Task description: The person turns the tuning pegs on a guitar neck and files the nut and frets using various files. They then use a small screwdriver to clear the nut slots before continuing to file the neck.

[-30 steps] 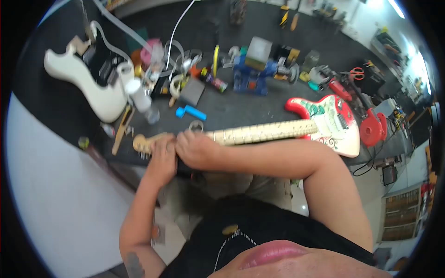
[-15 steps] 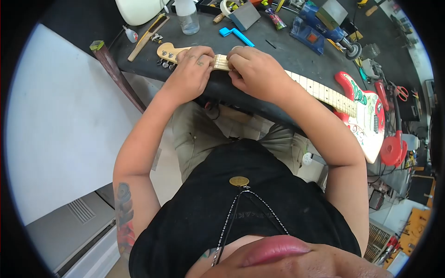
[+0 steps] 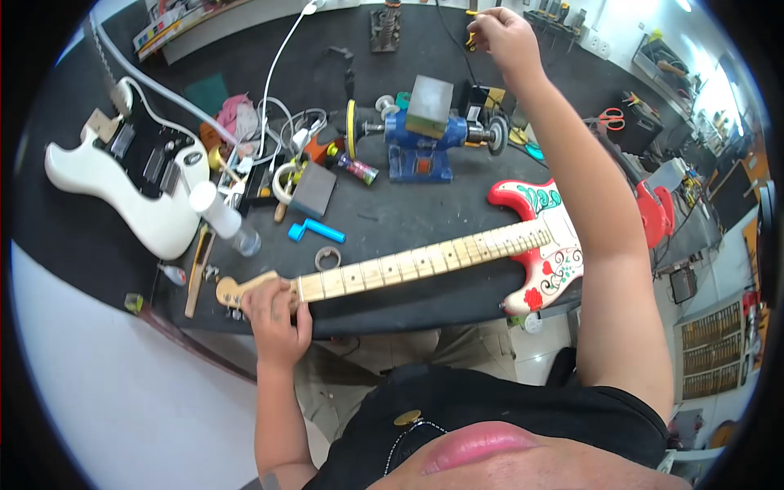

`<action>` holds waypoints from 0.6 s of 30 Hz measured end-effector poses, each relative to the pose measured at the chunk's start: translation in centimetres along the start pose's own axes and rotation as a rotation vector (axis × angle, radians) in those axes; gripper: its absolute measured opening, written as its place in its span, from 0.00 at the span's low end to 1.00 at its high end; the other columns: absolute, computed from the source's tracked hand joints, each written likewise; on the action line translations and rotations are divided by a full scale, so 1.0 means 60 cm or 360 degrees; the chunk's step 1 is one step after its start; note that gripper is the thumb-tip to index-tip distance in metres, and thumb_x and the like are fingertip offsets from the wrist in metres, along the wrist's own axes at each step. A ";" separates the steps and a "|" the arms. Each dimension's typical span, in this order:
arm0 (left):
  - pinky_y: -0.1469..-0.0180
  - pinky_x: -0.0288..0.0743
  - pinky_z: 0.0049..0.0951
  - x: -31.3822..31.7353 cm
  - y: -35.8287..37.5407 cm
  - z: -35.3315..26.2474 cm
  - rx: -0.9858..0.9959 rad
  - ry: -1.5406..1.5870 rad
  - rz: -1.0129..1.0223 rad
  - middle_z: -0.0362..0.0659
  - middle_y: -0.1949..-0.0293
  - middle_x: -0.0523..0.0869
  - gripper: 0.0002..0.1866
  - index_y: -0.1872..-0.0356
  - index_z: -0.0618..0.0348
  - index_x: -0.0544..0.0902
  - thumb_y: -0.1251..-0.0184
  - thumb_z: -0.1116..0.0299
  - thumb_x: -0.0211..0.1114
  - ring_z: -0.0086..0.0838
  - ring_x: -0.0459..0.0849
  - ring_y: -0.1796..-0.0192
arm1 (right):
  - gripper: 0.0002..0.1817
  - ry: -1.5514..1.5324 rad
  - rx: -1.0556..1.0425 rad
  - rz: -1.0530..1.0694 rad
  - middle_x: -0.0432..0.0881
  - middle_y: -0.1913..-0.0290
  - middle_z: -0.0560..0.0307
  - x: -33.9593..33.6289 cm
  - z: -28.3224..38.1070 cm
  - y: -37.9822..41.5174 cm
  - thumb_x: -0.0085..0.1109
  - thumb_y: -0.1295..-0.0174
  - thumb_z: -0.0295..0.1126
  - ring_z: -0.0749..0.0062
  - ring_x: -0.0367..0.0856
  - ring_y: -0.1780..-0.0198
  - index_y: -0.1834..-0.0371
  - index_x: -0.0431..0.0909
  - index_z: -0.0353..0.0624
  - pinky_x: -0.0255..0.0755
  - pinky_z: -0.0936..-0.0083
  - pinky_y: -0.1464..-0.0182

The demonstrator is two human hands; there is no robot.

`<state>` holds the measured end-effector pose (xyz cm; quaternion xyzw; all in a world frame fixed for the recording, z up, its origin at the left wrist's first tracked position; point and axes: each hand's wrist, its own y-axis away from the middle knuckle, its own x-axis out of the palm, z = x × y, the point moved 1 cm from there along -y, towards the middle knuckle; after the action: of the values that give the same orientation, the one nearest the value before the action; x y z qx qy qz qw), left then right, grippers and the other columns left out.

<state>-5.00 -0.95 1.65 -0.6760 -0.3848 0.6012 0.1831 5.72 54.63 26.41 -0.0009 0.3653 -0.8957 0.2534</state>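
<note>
An electric guitar (image 3: 425, 261) with a pale maple neck and a red and white painted body lies along the front of the dark bench. My left hand (image 3: 276, 318) is closed over its headstock by the nut, thumb at the neck's lower edge. Tuners show beside the fingers. My right hand (image 3: 506, 41) is raised far out at the upper right, fingers curled together near a yellow-handled tool (image 3: 471, 33); I cannot tell what is in them. A roll of tape (image 3: 327, 259) lies just behind the neck, and a blue string winder (image 3: 316, 231) sits behind that.
A blue bench grinder (image 3: 420, 147) with a grey block on top stands at the back. At left are a white guitar body (image 3: 135, 192), a clear bottle (image 3: 224, 219) and a brush (image 3: 198, 273). Red-handled scissors (image 3: 610, 120) and a red tool (image 3: 653, 214) lie at right.
My right hand has left the neck near the nut and swung up and away to the far right. My left hand stays at the headstock. The view has tilted up, showing more of the bench.
</note>
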 end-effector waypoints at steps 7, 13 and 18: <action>0.47 0.68 0.50 0.041 0.023 -0.089 0.0163 0.0199 -0.0313 0.43 0.53 0.81 0.19 0.51 0.48 0.80 0.43 0.74 0.74 0.41 0.80 0.53 | 0.29 -0.0535 0.0627 -0.0124 0.82 0.22 0.30 0.020 -0.081 -0.175 0.55 0.15 0.36 0.45 0.85 0.25 0.20 0.71 0.23 0.84 0.56 0.29; 0.47 0.70 0.49 0.101 0.016 -0.144 0.0208 0.0444 -0.0123 0.41 0.52 0.81 0.20 0.50 0.46 0.81 0.45 0.74 0.75 0.40 0.82 0.53 | 0.27 -0.0982 0.0787 -0.0395 0.78 0.20 0.30 0.074 -0.090 -0.245 0.58 0.16 0.38 0.44 0.79 0.19 0.23 0.75 0.28 0.74 0.45 0.19; 0.43 0.70 0.50 0.101 0.010 -0.144 0.0260 0.0328 -0.0078 0.41 0.51 0.83 0.17 0.54 0.48 0.83 0.45 0.74 0.76 0.41 0.83 0.50 | 0.39 -0.0867 0.0784 -0.0300 0.74 0.15 0.34 0.069 -0.081 -0.240 0.57 0.17 0.47 0.46 0.75 0.16 0.12 0.65 0.33 0.69 0.50 0.16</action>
<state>3.31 4.99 -1.05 -0.7074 -0.3301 0.5533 0.2908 -5.30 64.63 31.51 -0.2118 0.0566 -0.9430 0.2505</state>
